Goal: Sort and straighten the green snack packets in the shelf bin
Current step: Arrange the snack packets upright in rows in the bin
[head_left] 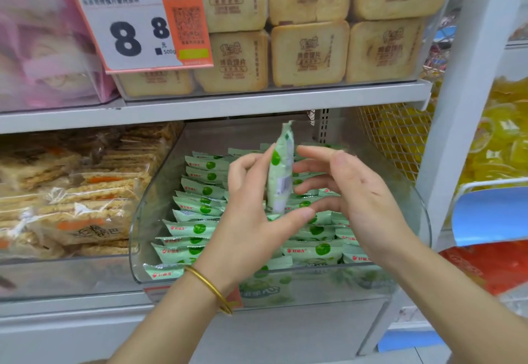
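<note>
A clear plastic shelf bin point(137, 238) holds several green snack packets point(197, 209), stacked in a neat row on the left and lying looser on the right. My left hand point(248, 220) holds one green packet point(281, 169) upright above the bin, pinched between thumb and fingers. My right hand point(351, 192) hovers just right of that packet with fingers spread and relaxed, not gripping it. Both hands hide the middle of the bin.
Beige bread-like packs point(310, 52) fill the shelf above, behind an orange price tag point(143, 26). Left of the bin lie brown rice-cracker packs point(80, 192). A white upright post point(463, 112) and yellow sweets point(497, 140) stand to the right.
</note>
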Demonstrator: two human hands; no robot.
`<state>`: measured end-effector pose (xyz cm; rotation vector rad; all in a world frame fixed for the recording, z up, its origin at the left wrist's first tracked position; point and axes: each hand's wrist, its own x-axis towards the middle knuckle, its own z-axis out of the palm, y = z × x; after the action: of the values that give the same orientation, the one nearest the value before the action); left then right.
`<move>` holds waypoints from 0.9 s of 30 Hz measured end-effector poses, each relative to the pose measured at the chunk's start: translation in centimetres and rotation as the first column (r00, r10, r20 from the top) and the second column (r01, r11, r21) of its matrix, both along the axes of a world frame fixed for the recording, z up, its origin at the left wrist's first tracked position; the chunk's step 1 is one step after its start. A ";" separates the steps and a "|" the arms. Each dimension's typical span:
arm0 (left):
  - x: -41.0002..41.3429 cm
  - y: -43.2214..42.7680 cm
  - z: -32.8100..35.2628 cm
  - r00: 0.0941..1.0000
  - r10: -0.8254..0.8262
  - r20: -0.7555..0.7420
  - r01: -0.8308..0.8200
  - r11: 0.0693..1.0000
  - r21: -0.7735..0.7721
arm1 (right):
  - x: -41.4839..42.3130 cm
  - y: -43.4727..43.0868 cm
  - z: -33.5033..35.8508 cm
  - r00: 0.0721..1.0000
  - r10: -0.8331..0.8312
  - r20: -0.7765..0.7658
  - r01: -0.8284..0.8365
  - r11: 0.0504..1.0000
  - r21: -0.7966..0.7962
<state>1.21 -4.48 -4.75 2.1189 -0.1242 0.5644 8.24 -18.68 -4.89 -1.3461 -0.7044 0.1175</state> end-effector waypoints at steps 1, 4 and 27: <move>0.0 0.2 0.2 1.000 -0.003 -0.011 0.003 0.999 -0.042 | 0.1 -0.1 0.0 0.999 -0.030 0.015 0.031 1.000 -0.007; 0.1 0.7 0.3 0.997 -0.080 -0.018 0.073 0.965 -0.253 | 0.4 -0.3 -0.1 0.978 -0.179 0.108 0.185 0.982 -0.046; -0.6 0.7 0.6 0.937 -0.350 0.013 0.326 0.858 -0.396 | 0.7 -0.3 -0.3 0.998 -0.061 -0.016 0.061 0.998 0.001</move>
<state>0.64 -3.76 -4.13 1.6670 -0.3177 0.2834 8.96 -18.93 -5.16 -1.3625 -0.6489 0.0784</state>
